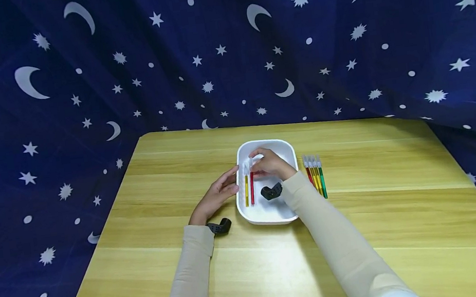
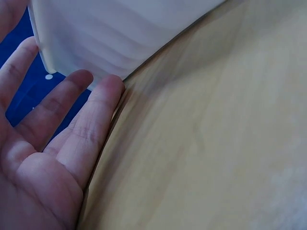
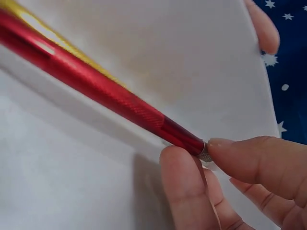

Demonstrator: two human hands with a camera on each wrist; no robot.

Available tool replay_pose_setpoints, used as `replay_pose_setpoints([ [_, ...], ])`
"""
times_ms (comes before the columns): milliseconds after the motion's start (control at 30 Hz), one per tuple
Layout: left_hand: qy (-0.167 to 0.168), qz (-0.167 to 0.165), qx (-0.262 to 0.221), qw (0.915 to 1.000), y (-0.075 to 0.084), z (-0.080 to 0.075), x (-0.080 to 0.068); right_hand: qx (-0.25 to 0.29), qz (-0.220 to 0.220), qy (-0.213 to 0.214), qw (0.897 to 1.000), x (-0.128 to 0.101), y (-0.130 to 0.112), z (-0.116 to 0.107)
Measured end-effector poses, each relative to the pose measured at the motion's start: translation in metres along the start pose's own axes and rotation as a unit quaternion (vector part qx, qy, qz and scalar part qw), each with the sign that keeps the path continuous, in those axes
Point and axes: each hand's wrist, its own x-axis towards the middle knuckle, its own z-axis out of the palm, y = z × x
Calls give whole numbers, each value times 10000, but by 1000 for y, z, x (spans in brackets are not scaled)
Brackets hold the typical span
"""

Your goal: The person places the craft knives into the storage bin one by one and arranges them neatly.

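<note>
Right hand [image 3: 225,187]: thumb and fingertips pinch the capped end of the red pen [image 3: 105,98], which lies inside the white tray [image 1: 284,149]
Red pen: rests on the tray floor, just beside a yellow pen [image 1: 246,190], the two roughly parallel
Left hand [image 1: 218,196]: fingers straight and relaxed, laid flat against the tray's outer left wall, holding nothing
Tray: stands mid-table on the wooden table [image 1: 170,176]
Loose pens [image 1: 315,176]: a row on the table, just right of the tray
Backdrop: dark blue cloth [image 1: 80,78] printed with moons and stars
</note>
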Motion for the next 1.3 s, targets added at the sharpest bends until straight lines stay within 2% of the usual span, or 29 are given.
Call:
replay_pose_setpoints([
  [567, 14, 11, -18, 10000, 1, 1, 0, -901, -70, 169, 9958, 3, 7, 6],
  [867, 5, 32, 11, 10000, -1, 0, 1, -954, -7, 65, 9954, 1, 4, 6],
  [1300, -34, 39, -56, 10000, 0, 0, -1, -1098, -353, -66, 9933, -12, -17, -4],
])
